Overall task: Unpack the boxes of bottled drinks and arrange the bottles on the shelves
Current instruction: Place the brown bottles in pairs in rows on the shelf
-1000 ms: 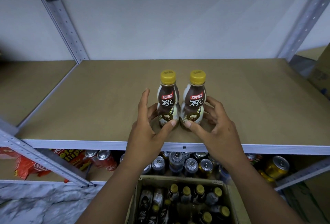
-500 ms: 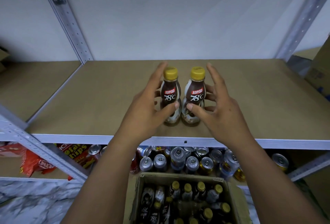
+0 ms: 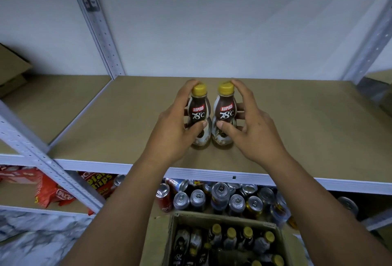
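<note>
Two brown Kopiko bottles with yellow caps stand upright side by side on the brown shelf board (image 3: 297,130). My left hand (image 3: 176,125) wraps the left bottle (image 3: 199,115), thumb across its front and fingers up by the cap. My right hand (image 3: 252,125) wraps the right bottle (image 3: 226,113) the same way. Below me an open cardboard box (image 3: 176,223) holds several more of these bottles.
Several drink cans (image 3: 220,197) crowd the lower shelf under the white shelf edge. Red snack bags (image 3: 48,191) lie at lower left. Grey slotted uprights (image 3: 101,32) frame the bay. A cardboard box (image 3: 10,70) sits on the neighbouring shelf at left.
Both hands have closed around the bottles and slid them further back on the shelf. Earlier the fingers were spread beside the bottles.
</note>
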{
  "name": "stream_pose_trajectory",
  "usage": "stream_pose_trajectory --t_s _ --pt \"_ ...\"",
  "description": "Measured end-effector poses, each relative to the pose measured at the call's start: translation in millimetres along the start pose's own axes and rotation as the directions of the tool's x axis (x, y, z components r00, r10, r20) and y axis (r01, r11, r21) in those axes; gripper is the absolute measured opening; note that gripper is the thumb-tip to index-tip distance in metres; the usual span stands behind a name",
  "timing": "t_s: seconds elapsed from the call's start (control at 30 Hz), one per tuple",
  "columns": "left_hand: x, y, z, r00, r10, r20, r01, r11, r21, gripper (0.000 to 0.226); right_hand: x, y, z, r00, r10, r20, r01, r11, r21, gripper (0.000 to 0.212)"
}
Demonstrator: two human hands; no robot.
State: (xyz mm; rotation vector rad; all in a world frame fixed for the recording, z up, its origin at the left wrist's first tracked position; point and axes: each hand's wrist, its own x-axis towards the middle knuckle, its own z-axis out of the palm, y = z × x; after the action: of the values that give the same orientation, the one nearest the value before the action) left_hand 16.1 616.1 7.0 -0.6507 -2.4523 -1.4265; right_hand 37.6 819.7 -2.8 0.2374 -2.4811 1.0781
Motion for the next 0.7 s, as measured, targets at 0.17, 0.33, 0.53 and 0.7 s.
stream_pose_trajectory --t_s 0.17,0.33,0.53,0.7 --pt "23 -38 -33 0.998 0.005 -0.062 -0.002 0.999 0.053 0.085 48 -9 51 0.998 -0.065 0.013 0.065 0.998 0.0 0.09" --pt "64 -87 -64 0.995 0.01 -0.096 0.001 0.993 0.114 0.087 102 -16 104 0.995 -0.098 0.014 0.098 0.995 -0.003 0.089" --pt "118 -138 -92 0.995 0.035 -0.091 -0.016 0.981 0.193 0.089 170 -16 155 0.99 -0.14 0.034 0.14 0.99 0.003 0.091" --pt "155 -168 -115 0.995 0.035 -0.09 -0.015 0.976 0.217 0.089 219 -16 194 0.991 -0.135 0.013 0.136 0.99 -0.044 0.093"
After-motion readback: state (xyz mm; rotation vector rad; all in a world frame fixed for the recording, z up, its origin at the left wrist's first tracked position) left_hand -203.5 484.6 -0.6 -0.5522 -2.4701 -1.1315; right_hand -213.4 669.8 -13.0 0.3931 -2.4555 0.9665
